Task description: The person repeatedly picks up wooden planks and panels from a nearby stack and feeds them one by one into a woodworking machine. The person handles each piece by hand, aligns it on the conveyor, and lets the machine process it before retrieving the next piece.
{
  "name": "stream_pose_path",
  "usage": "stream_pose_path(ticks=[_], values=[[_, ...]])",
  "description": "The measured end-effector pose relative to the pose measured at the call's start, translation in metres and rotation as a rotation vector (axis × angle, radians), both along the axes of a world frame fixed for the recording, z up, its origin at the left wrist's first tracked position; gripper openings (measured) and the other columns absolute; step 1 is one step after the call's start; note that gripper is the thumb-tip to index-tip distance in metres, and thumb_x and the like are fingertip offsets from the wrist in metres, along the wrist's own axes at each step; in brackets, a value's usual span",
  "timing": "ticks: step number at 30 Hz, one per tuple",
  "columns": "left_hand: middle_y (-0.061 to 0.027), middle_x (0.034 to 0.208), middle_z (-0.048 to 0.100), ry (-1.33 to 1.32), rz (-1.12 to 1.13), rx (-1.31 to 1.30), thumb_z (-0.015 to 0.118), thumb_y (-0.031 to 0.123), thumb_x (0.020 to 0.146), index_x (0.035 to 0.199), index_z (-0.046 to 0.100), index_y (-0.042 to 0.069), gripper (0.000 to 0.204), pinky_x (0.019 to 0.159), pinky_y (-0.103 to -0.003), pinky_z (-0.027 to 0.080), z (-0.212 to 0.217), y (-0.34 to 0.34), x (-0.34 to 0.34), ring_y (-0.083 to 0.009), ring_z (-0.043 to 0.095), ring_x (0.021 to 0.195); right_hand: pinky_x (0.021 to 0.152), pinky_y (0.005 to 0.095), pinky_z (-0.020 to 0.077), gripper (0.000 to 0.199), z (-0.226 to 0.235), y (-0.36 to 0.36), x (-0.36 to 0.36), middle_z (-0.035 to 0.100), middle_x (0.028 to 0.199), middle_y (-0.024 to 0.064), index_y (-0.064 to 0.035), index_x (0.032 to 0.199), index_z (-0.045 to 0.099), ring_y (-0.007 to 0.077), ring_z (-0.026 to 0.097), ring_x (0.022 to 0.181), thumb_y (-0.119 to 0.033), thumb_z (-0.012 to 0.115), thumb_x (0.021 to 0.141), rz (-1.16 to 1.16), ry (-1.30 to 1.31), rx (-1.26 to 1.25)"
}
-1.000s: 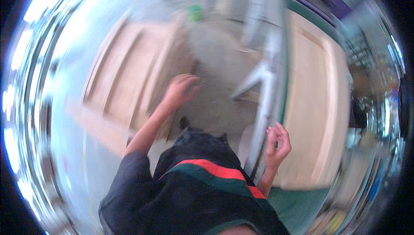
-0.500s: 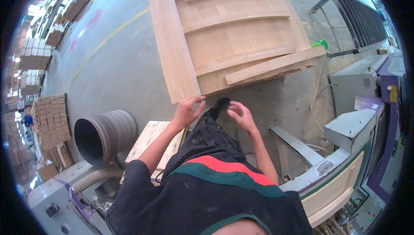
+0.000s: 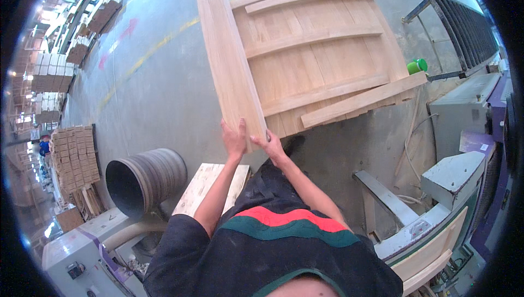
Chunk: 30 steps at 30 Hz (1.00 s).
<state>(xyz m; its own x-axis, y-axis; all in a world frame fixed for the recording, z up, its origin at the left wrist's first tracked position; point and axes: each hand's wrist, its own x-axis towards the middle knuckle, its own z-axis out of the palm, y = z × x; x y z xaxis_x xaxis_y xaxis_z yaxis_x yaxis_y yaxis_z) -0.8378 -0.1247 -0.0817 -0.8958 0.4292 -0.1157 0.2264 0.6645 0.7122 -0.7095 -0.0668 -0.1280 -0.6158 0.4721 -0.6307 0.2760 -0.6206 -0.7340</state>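
A stack of pale wooden boards point(image 3: 297, 68) lies ahead of me, with several narrow strips across it. Along its left side runs a long, wide wooden plank point(image 3: 226, 51). My left hand point(image 3: 234, 139) grips the plank's near end from the left edge, fingers lying along its top. My right hand point(image 3: 270, 147) is closed on the same end at its right corner, the thumb side against the wood. Part of the fingers of both hands is hidden under the plank. One loose wooden strip point(image 3: 363, 100) slants over the near right part of the stack.
A large ribbed cylinder point(image 3: 147, 180) and a pale wooden box or board point(image 3: 210, 188) stand at my left. On the right are a grey machine frame point(image 3: 420, 226), a green container point(image 3: 417, 66) and a black metal rack point(image 3: 464, 30). Stacked timber point(image 3: 75, 155) is at far left.
Both hands, apart and empty before, have moved onto the plank's near end and taken hold of it. The view has shifted, so the scene sits lower and further right.
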Motion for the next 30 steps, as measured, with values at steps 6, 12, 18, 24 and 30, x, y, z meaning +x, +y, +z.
stream_pose_path(ticks=[6,12,18,24,30], values=[[-0.0287,0.102,0.062,-0.034,0.009,0.009,0.061,0.050,0.084,0.130,0.035,-0.001,0.074,0.079,-0.048,0.049,0.020,0.009,0.007,-0.0421,0.063,0.091,0.080,0.0290,0.0443,0.076,0.010,0.006,-0.004,0.059,0.106,0.0165,0.0124,0.121,0.048,0.0205,0.056,0.095,-0.034,0.080,0.069,-0.087,-0.063,-0.007],[-0.0298,0.099,0.062,-0.031,0.017,-0.049,0.061,0.051,0.084,0.130,0.034,-0.004,0.077,0.077,-0.049,0.049,0.017,0.005,0.006,-0.0439,0.062,0.091,0.073,0.0301,0.0472,0.062,0.026,0.016,-0.002,0.061,0.101,0.0117,0.0065,0.116,0.055,0.0198,0.059,0.091,-0.029,0.080,0.071,-0.294,0.042,-0.243],[-0.0300,0.098,0.062,-0.038,0.014,-0.030,0.062,0.050,0.083,0.131,0.034,-0.004,0.078,0.076,-0.049,0.049,0.013,0.004,0.007,-0.0454,0.062,0.091,0.076,0.0360,0.0475,0.069,0.026,0.040,0.013,0.056,0.111,0.0136,0.0044,0.120,0.047,0.0232,0.057,0.099,-0.028,0.081,0.070,-0.222,-0.053,-0.208],[-0.0307,0.097,0.062,-0.030,0.015,-0.007,0.061,0.050,0.084,0.133,0.032,-0.003,0.078,0.075,-0.050,0.049,0.018,0.007,0.006,-0.0465,0.061,0.090,0.083,0.0421,0.0445,0.089,0.033,0.071,0.024,0.055,0.113,0.0166,0.0044,0.127,0.040,0.0258,0.053,0.106,-0.047,0.079,0.065,0.011,-0.165,-0.125],[-0.0306,0.091,0.063,0.047,0.000,-0.041,0.060,0.052,0.084,0.129,0.035,-0.004,0.076,0.070,-0.050,0.050,0.014,0.004,0.008,-0.0460,0.063,0.084,0.088,0.0396,0.0439,0.082,0.012,0.090,0.009,0.055,0.121,0.0158,0.0027,0.129,0.044,0.0248,0.053,0.109,-0.049,0.071,0.071,0.187,0.041,-0.077]])
